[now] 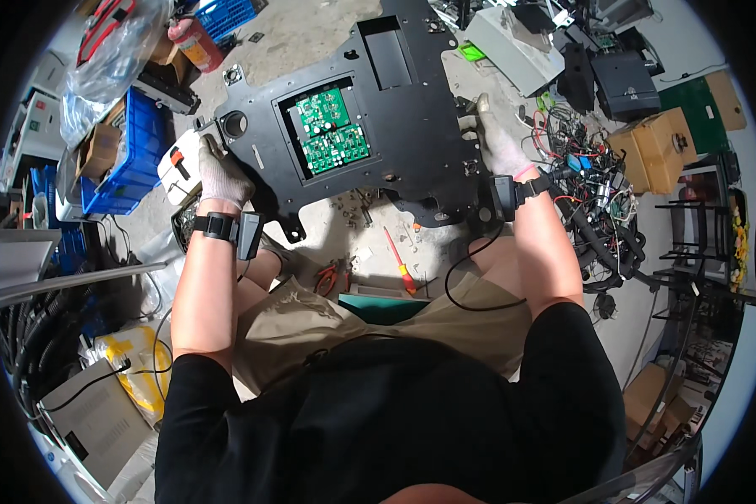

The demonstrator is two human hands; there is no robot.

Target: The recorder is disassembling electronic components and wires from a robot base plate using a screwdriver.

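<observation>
Head view: left fingers [212, 146] and right fingers [472, 124], half-curled, grip a black panel [424, 126] at opposite edges.

Arms [202, 294] forward, wide apart, fingers [484, 107] gloved

On my feed I count one large black panel [424, 126], two green circuit boards [338, 149], one red-and-yellow screwdriver [400, 263], one red fire extinguisher [196, 44], two black wristbands [216, 225], and at least two blue crates [113, 198].
</observation>
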